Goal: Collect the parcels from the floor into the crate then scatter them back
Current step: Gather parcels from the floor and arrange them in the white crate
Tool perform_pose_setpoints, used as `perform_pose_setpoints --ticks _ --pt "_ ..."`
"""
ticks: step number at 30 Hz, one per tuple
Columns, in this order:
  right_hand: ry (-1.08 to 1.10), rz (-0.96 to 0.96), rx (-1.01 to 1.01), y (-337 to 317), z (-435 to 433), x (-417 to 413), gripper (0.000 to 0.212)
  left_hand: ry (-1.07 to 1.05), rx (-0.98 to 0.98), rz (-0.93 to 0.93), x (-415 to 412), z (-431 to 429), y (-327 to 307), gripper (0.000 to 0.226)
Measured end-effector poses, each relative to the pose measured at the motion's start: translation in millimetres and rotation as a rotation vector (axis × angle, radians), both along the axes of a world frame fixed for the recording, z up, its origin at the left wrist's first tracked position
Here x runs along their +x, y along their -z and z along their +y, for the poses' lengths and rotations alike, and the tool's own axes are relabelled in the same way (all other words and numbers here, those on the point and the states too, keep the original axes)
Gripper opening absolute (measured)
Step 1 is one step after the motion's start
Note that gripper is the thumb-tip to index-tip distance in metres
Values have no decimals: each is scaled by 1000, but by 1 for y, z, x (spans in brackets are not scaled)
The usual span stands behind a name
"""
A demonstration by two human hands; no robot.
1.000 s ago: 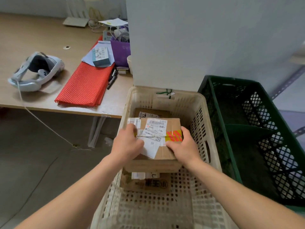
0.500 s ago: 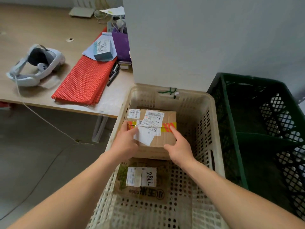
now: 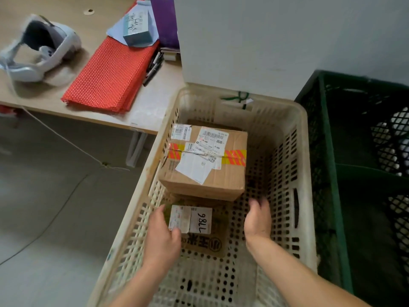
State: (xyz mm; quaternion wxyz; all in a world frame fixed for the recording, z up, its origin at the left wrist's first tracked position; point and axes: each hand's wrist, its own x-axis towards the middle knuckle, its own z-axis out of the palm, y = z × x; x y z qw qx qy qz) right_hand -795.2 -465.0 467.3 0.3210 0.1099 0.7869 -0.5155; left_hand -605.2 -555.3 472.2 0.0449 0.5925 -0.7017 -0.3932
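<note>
A cardboard box (image 3: 203,171) sat on a flat parcel (image 3: 204,239) inside the cream crate (image 3: 284,151). The left hand (image 3: 162,237) touched the flat parcel's edge, grip unclear; the right hand (image 3: 257,219) hung loose and empty beside the box.

Left of the cream crate (image 3: 285,120) stands the wooden bench (image 3: 150,107). On it, nearest the crate, lie pens (image 3: 153,67), then a red mesh mat (image 3: 110,69), and farthest off a white headset (image 3: 44,54). Its cable (image 3: 66,140) trails down to the grey floor (image 3: 44,185).
</note>
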Motion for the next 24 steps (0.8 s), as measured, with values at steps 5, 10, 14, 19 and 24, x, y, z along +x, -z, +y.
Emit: perform_pose_setpoints --ticks 5,10,14,19,24 --pt "-292 -319 211 39 9 24 37 9 182 -225 5 -4 40 69" --pt "-426 -381 209 65 11 42 33 43 145 -338 2 -13 49 62" --pt "-270 -311 253 71 17 40 53 34 297 -470 -4 -23 44 69" --pt "-292 -211 304 69 38 27 54 234 478 -551 9 -15 35 37" --pt "-301 -218 504 67 47 38 46 386 245 -458 10 -17 49 96"
